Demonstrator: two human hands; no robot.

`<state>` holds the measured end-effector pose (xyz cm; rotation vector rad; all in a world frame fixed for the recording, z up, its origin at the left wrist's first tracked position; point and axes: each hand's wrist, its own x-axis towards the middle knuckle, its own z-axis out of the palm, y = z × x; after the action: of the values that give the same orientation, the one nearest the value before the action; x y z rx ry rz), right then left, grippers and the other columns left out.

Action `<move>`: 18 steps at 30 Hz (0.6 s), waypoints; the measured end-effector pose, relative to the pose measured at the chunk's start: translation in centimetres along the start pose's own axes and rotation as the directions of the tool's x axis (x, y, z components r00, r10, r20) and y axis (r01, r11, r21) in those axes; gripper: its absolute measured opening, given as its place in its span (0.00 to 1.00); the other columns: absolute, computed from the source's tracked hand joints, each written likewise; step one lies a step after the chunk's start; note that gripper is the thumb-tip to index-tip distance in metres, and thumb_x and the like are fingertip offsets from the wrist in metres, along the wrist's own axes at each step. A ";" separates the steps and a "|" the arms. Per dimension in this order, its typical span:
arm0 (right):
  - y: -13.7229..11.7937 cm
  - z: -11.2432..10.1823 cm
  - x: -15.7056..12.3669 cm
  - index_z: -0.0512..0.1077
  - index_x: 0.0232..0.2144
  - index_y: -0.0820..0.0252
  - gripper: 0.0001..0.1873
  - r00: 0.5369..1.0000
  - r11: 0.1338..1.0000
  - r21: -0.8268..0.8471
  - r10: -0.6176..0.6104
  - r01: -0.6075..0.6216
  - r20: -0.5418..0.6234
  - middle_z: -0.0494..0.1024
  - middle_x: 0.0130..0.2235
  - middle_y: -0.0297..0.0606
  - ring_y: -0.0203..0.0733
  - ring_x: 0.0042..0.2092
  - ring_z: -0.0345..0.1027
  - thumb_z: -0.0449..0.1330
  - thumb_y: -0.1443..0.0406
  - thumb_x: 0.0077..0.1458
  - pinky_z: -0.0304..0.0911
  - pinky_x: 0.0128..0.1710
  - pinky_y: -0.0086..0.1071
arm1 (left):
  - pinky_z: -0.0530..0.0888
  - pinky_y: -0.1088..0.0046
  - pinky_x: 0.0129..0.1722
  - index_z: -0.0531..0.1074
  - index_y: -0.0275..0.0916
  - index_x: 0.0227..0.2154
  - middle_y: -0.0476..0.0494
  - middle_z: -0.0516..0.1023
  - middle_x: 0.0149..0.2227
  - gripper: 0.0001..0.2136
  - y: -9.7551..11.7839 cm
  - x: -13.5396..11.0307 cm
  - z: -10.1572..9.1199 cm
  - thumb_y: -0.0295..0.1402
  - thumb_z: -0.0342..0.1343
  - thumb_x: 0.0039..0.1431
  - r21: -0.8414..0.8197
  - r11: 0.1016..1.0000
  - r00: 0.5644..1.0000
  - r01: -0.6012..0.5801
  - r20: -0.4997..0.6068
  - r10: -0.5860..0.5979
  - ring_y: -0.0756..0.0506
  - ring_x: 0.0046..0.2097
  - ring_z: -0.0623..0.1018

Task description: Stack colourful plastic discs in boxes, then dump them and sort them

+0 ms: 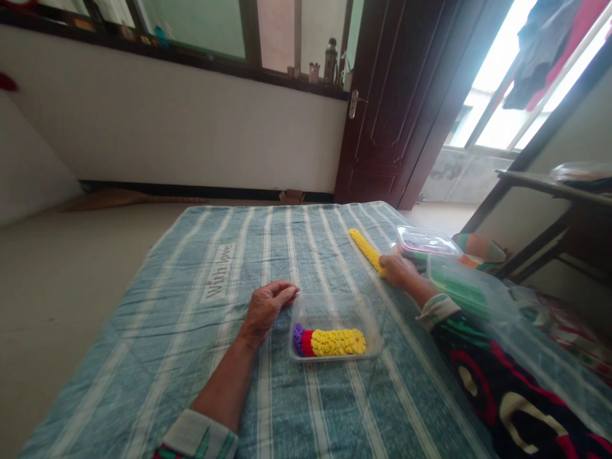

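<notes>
In the head view a clear plastic box [337, 309] rests on the striped bedcover. Along its near side lies a row of stacked flower-shaped pieces [335, 342], mostly yellow, with red and purple ones at the left end. My left hand [268, 311] has thumb and fingers pinched together at the box's far left corner, seemingly on its rim. To the right, beyond the box, my right hand [401, 273] is closed around the near end of a long yellow stack of similar pieces [364, 247]. That stack lies slantwise, and its near tip is hidden by the fingers.
Close to my right arm stand a lidded clear box [428, 242] and another clear box [456, 287] with green contents. The striped bedcover [239, 370] spreads under everything. A dark shelf or table [559, 191] is at the right, and a brown door [387, 108] stands behind.
</notes>
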<state>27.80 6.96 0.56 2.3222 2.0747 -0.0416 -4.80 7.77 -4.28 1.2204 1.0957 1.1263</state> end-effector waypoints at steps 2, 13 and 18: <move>-0.1 -0.6 -0.4 0.74 0.37 0.61 0.11 1.000 1.000 0.002 -0.010 0.010 0.003 0.76 0.37 0.45 0.47 0.37 0.70 0.54 0.71 0.52 0.54 0.30 0.31 | 0.73 0.70 0.37 0.78 0.37 0.27 0.45 0.82 0.29 0.13 -0.1 -0.1 0.1 0.41 0.66 0.41 0.006 1.000 1.000 0.002 0.001 -0.002 0.46 0.33 0.78; -9.7 -3.5 -5.1 0.69 0.31 0.60 0.08 0.689 0.619 0.328 -0.706 0.714 -0.166 0.73 0.31 0.32 0.32 0.32 0.64 0.58 0.76 0.49 0.54 0.32 0.26 | 0.70 0.71 0.34 0.78 0.36 0.28 0.46 0.80 0.26 0.11 0.1 -0.4 0.2 0.39 0.65 0.43 0.048 0.999 0.999 -0.017 0.036 0.015 0.48 0.29 0.76; -13.3 -1.4 -5.5 0.68 0.32 0.60 0.10 0.516 0.501 0.173 -0.855 0.848 -0.052 0.73 0.33 0.34 0.33 0.33 0.64 0.55 0.78 0.51 0.51 0.29 0.27 | 0.69 0.72 0.32 0.78 0.36 0.27 0.46 0.79 0.25 0.11 0.2 -0.6 0.2 0.39 0.63 0.44 0.069 0.997 0.998 -0.035 0.050 0.032 0.48 0.28 0.75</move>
<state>13.99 3.08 2.16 1.0341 3.0516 -0.2992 -4.65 7.12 -4.01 1.3189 1.0890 1.0854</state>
